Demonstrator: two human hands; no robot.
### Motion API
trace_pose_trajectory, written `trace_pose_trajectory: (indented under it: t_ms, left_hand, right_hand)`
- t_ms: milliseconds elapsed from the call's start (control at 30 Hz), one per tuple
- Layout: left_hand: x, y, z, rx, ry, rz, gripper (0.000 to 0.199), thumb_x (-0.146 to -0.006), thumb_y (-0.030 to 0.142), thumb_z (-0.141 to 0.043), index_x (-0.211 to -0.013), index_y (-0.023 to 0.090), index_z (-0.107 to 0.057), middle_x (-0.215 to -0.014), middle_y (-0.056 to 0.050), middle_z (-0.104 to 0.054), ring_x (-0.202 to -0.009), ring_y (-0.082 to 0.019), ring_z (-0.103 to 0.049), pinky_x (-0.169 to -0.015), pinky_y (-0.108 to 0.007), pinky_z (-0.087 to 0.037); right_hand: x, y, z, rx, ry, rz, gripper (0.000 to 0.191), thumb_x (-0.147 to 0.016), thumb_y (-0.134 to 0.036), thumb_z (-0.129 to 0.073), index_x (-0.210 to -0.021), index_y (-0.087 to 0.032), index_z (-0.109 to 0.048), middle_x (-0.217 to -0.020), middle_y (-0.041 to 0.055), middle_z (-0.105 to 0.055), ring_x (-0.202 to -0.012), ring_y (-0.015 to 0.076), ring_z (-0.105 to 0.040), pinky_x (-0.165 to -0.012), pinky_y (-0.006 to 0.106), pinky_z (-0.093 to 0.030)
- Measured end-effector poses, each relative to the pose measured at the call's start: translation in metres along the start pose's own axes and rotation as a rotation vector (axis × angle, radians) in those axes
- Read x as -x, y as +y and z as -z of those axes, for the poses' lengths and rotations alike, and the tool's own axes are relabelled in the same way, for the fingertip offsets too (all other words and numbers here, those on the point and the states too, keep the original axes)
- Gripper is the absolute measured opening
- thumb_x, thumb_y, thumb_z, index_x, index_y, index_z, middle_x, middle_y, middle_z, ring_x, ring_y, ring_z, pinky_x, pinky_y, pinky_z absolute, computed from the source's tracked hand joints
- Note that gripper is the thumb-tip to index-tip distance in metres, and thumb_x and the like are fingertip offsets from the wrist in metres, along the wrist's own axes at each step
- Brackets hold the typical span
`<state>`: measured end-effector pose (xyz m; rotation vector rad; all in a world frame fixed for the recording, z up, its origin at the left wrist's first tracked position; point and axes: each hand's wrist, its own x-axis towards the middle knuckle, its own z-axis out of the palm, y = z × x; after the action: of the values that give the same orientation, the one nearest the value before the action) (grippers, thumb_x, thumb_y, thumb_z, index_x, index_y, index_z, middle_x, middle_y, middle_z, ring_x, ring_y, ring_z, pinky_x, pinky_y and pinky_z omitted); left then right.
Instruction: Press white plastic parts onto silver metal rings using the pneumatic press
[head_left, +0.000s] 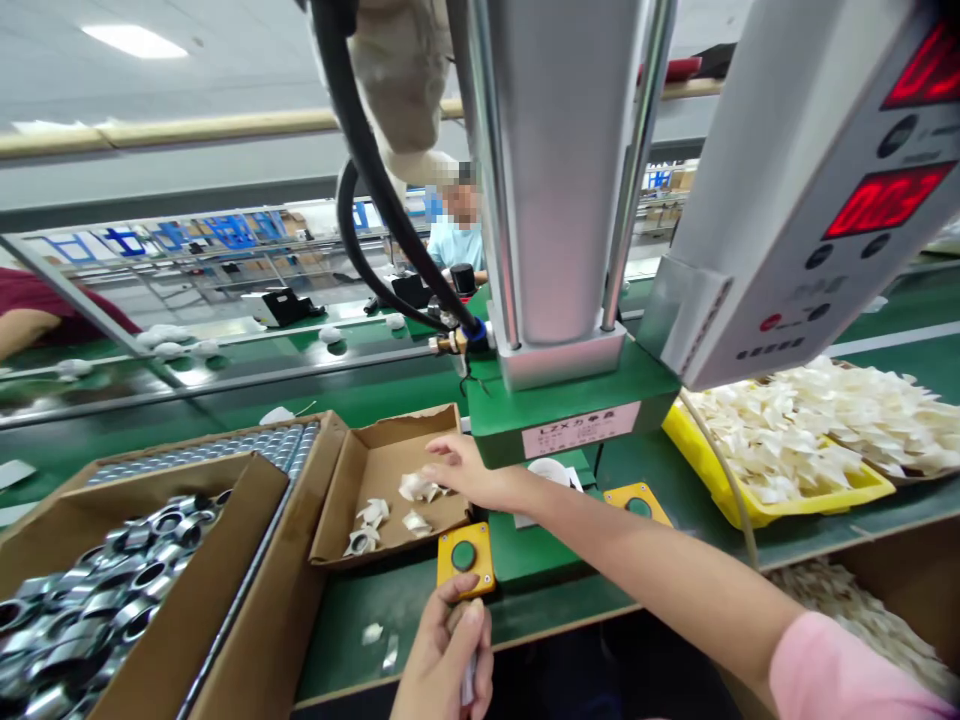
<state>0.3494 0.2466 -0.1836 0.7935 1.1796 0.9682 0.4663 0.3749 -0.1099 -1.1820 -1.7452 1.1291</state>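
My right hand (466,474) reaches across under the press, over the right edge of a shallow cardboard box (390,450). Its fingers are apart and hold nothing I can see. Just below the fingertips lies a white finned plastic part (418,487); whether they touch is unclear. A few similar white parts (373,513) rest in the same box. My left hand (446,650) is closed near the front edge of the bench, just below a yellow box with a green push button (463,556). A small shiny grey metal piece (469,682) shows between its fingers, mostly hidden by them.
The press (570,200) stands in front, with its control box (810,240) at right. Metal rings (112,590) fill a cardboard box at left. A yellow tray (825,502) of white parts stands right, near a second button box (637,503). Two people are across the line.
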Motion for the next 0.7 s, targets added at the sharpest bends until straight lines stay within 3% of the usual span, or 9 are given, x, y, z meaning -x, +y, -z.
trace_pose_trajectory:
  t_ms: [167,300,400,500,600,700]
  left_hand:
    - [-0.002,0.017,-0.01,-0.258,0.037,-0.143,0.048,-0.074,0.048,-0.062,-0.111,0.022,-0.045,-0.06,0.005,-0.051,-0.04,-0.008,-0.036,-0.036,-0.019,-0.028]
    - [-0.033,0.047,-0.038,-0.429,-0.067,-0.292,0.051,-0.073,0.048,-0.062,-0.113,0.023,-0.043,-0.071,0.003,-0.057,-0.044,-0.011,-0.041,-0.039,-0.023,-0.034]
    - [-0.06,0.074,-0.068,-0.642,-0.111,-0.462,0.037,-0.075,0.048,-0.06,-0.101,0.021,-0.052,-0.068,0.002,-0.058,-0.047,-0.013,-0.045,-0.045,-0.026,-0.035]
    - [-0.073,0.097,-0.094,-0.892,-0.101,-0.591,0.028,-0.077,0.048,-0.055,-0.069,0.021,-0.055,-0.055,0.002,-0.052,-0.051,-0.016,-0.047,-0.051,-0.027,-0.035]
    - [-0.075,0.109,-0.105,-0.958,-0.086,-0.619,0.036,-0.076,0.049,-0.054,-0.053,0.022,-0.049,-0.046,0.002,-0.045,-0.049,-0.017,-0.046,-0.051,-0.028,-0.034]
    - [-0.075,0.113,-0.108,-0.908,-0.122,-0.644,0.034,-0.073,0.049,-0.057,-0.051,0.023,-0.049,-0.045,0.002,-0.045,-0.048,-0.017,-0.044,-0.051,-0.028,-0.034]
  right_hand:
    - [0.061,0.006,0.035,0.078,-0.082,0.094,0.022,-0.085,-0.032,-0.055,-0.102,-0.024,-0.065,-0.096,-0.0002,-0.069,-0.087,0.0146,-0.062,-0.074,0.023,-0.045]
    - [0.112,0.013,0.073,0.233,-0.078,0.123,0.022,-0.087,-0.033,-0.052,-0.099,-0.024,-0.068,-0.089,-0.0013,-0.07,-0.081,0.0132,-0.063,-0.073,0.021,-0.044]
    - [0.141,0.027,0.104,0.292,0.035,0.069,0.021,-0.086,-0.03,-0.052,-0.099,-0.025,-0.068,-0.092,-0.0016,-0.07,-0.084,0.0132,-0.063,-0.078,0.022,-0.045]
    - [0.167,0.048,0.142,0.339,0.193,-0.038,0.02,-0.086,-0.03,-0.052,-0.096,-0.023,-0.068,-0.091,-0.0009,-0.07,-0.083,0.0138,-0.063,-0.076,0.023,-0.046]
    - [0.189,0.069,0.188,0.473,0.359,-0.112,0.022,-0.088,-0.034,-0.05,-0.096,-0.023,-0.068,-0.094,0.0006,-0.07,-0.085,0.0154,-0.064,-0.075,0.025,-0.048]
    - [0.199,0.085,0.237,0.793,0.523,-0.179,0.026,-0.09,-0.035,-0.046,-0.099,-0.022,-0.066,-0.096,0.0024,-0.069,-0.086,0.0157,-0.063,-0.075,0.026,-0.048]
